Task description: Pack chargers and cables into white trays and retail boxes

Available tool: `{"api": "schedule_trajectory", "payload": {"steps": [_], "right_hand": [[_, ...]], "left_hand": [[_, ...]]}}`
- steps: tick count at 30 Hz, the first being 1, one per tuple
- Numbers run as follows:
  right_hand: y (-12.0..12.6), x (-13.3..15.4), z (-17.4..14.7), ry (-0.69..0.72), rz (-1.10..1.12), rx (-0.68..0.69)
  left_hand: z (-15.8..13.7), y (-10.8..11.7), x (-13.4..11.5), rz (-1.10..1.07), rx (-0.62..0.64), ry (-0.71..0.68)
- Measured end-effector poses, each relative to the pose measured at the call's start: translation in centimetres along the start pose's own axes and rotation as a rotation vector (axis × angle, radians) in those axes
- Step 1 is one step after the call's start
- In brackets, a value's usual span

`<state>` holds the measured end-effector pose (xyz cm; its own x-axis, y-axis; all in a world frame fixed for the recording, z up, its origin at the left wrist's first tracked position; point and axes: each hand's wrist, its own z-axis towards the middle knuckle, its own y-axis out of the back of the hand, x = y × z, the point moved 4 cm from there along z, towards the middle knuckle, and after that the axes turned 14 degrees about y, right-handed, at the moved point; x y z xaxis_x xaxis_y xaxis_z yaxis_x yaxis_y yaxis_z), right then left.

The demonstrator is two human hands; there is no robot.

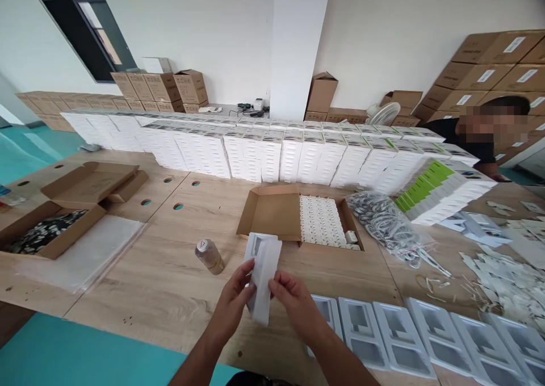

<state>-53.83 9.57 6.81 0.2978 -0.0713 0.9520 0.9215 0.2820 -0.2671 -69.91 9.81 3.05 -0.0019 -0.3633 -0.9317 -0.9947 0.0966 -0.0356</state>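
Above the near edge of the table, my two hands hold a whitish moulded plastic tray (264, 261) upright and slightly tilted. My left hand (233, 298) grips its left edge, thumb on the near face. On the right edge, the thumb and fingers of my right hand (293, 301) are pinched together. The tray looks like more than one layer, though I cannot tell whether two are nested. Beside my right forearm, several similar empty trays (361, 332) lie in a row. A bottle with a white cap (209, 256) stands left of the held tray.
Ahead lies an opened carton of white adapters (321, 221), with a bag of grey cables (378, 218) beside it. White boxes (251, 153) form a long wall behind. An open carton (51, 227) sits left; loose white pieces (506, 278) lie right. A person (451, 130) is at far right.
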Motion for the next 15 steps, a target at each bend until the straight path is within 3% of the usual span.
{"api": "schedule_trajectory", "payload": {"steps": [4,7,10,13,15], "right_hand": [[2.4,-4.4,-5.1,-0.218,-0.057,0.171],[5.8,-6.8,-6.6,-0.254,-0.495,0.060],[6.0,-5.7,-4.3,0.000,-0.935,0.010],[2.9,-4.6,-0.2,0.284,-1.186,0.197],[1.2,-5.1,2.0,0.357,-1.324,0.339]], "left_hand": [[-3.8,2.7,5.7,0.255,-0.059,0.077],[-4.5,3.4,11.5,0.413,-0.167,0.118],[-3.2,0.9,15.5,0.475,-0.167,0.044],[-0.9,-2.6,17.0,0.445,-0.130,-0.004],[0.3,-3.7,17.0,0.403,-0.111,-0.006]]}}
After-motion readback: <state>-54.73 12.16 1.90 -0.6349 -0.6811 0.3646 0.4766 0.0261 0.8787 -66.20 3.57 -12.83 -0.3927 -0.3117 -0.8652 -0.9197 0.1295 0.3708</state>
